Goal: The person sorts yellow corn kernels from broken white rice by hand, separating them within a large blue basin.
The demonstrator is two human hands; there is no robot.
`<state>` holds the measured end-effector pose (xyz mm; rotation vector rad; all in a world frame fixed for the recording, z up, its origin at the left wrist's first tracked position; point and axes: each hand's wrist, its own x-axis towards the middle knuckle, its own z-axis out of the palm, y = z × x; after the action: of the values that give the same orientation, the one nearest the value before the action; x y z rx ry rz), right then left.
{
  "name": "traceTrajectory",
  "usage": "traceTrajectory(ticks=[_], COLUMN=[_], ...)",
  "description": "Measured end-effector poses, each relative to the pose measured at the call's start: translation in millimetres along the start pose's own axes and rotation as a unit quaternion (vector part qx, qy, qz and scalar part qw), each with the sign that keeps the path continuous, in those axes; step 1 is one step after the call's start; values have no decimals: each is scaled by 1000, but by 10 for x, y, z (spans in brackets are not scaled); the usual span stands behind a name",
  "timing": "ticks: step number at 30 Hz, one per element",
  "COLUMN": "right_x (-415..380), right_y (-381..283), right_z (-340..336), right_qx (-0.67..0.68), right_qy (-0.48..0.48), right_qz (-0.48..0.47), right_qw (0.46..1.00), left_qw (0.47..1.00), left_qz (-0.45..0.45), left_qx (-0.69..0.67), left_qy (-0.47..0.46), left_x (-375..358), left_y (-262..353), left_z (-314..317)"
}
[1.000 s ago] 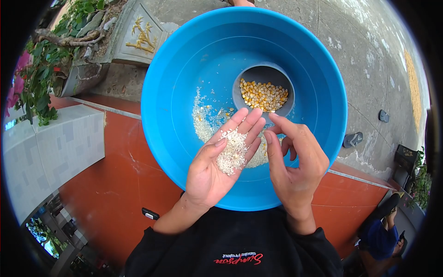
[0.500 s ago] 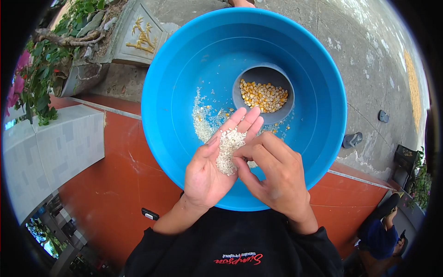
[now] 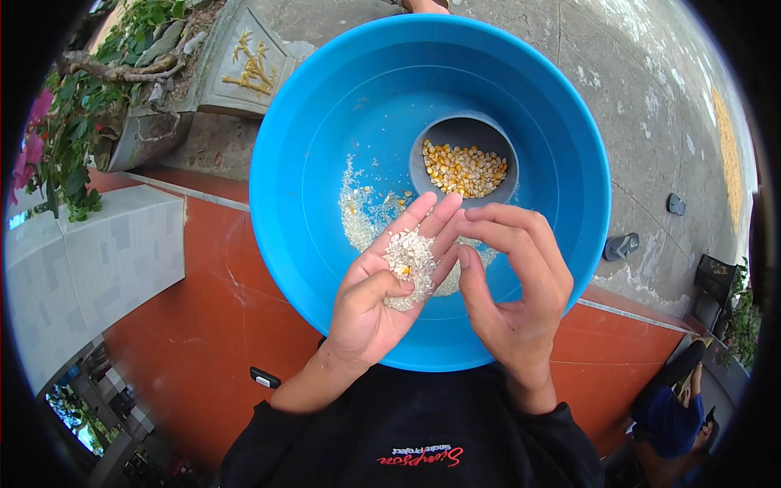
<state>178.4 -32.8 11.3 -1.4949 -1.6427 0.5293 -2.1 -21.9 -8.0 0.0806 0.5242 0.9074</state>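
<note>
My right hand (image 3: pixel 512 285) has lifted off the pile it was pinching into half a second ago and now hangs just beside my left palm, thumb and fingers curled loosely apart, whether a kernel sits between them I cannot tell. My left hand (image 3: pixel 382 293) lies cupped and open under a heap of rice (image 3: pixel 409 260), with one yellow kernel (image 3: pixel 404 269) showing in it near my thumb. I judge I am mid-sort, picking corn out of the rice; the next move calls for a fine fingertip pinch on that kernel without spilling the heap. Just beyond my fingertips sits the grey cup of corn (image 3: pixel 464 169), inside the blue basin (image 3: pixel 325 122), with loose rice (image 3: pixel 362 215) below my hands. Under the basin: red tiled floor (image 3: pixel 211 317), then concrete (image 3: pixel 651 98), sandals (image 3: pixel 622 244) well off right, a planter (image 3: pixel 98 89) far left.
</note>
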Motion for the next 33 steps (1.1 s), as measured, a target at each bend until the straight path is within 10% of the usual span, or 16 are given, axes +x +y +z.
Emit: traceTrajectory(ticks=[12, 33], right_x=[-1, -81], right_y=[-116, -17], right_z=[23, 111], right_qx=[-66, -59], right_qy=[-147, -96], right_qz=[-51, -105], right_qw=[986, 988], left_qw=[1000, 998], left_qz=[-10, 13], left_qx=[-21, -26], left_qy=[-9, -53], left_x=[23, 33], left_y=[18, -4], left_z=[61, 23])
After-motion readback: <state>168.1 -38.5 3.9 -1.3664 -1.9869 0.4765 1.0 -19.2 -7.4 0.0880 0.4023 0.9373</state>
